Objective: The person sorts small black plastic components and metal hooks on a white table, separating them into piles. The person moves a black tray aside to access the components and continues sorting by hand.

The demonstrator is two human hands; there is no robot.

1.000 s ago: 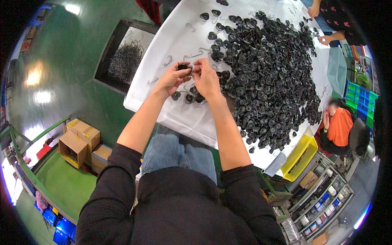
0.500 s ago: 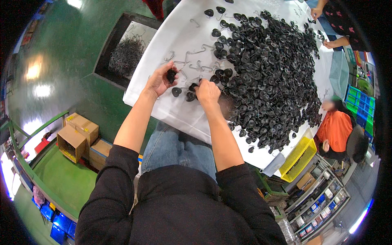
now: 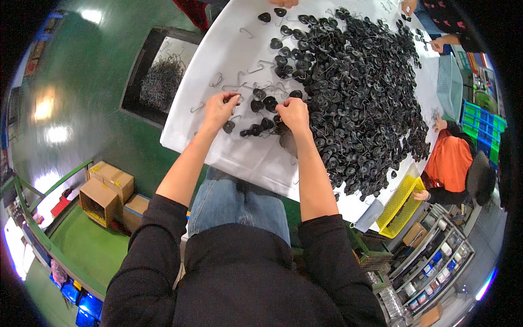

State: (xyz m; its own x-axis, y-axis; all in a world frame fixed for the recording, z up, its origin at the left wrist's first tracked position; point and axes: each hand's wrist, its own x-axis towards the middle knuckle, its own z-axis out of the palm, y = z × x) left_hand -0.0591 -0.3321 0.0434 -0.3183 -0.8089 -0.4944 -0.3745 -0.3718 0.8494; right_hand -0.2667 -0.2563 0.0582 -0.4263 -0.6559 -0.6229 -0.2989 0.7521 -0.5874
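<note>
My left hand (image 3: 220,113) is above the white table (image 3: 229,150), thumb and fingers pinched together near loose wire hooks (image 3: 231,88). What its fingertips hold is too small to make out. My right hand (image 3: 294,114) pinches at the edge of a black heart-shaped piece (image 3: 270,103), left of the big pile. More black pieces (image 3: 257,129) lie in a short row on the cloth between my wrists, and a single black piece (image 3: 229,126) rests under my left hand. The large pile of black pieces with wire hooks (image 3: 359,103) spreads to the right.
A dark-rimmed bin of wire hooks (image 3: 131,92) stands left of the table. At the right edge are a yellow basket (image 3: 400,210) and a pale blue basket (image 3: 449,87). A person in orange (image 3: 449,158) and other people's hands (image 3: 438,44) are around the table. Cardboard boxes (image 3: 111,182) stand lower left.
The dark clump in my left hand is gone from it, and more black pieces lie between my hands. My right hand has moved slightly right. The person in orange now reaches to the yellow basket.
</note>
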